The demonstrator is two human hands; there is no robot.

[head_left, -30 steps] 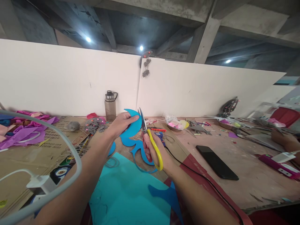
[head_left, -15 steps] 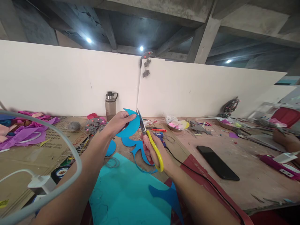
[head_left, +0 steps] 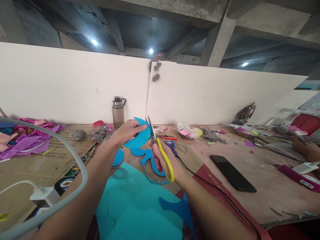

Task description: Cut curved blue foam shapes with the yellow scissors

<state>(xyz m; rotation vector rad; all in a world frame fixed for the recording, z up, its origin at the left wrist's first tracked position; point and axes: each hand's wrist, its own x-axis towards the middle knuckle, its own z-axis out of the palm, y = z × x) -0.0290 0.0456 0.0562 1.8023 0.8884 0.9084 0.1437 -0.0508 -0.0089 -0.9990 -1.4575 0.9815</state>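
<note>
Left hand [head_left: 128, 130] pinches the blue crescent [head_left: 140, 139] near mid-frame by its inner side, likely to leave the outer rim clear for the scissors [head_left: 152, 129], which the right hand [head_left: 162, 156] grips tips-up, just below and right.

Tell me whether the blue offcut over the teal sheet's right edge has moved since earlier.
No. The blue offcut crosses the edge of the teal sheet at the same place, and its spacing from the black phone looks unchanged.
</note>
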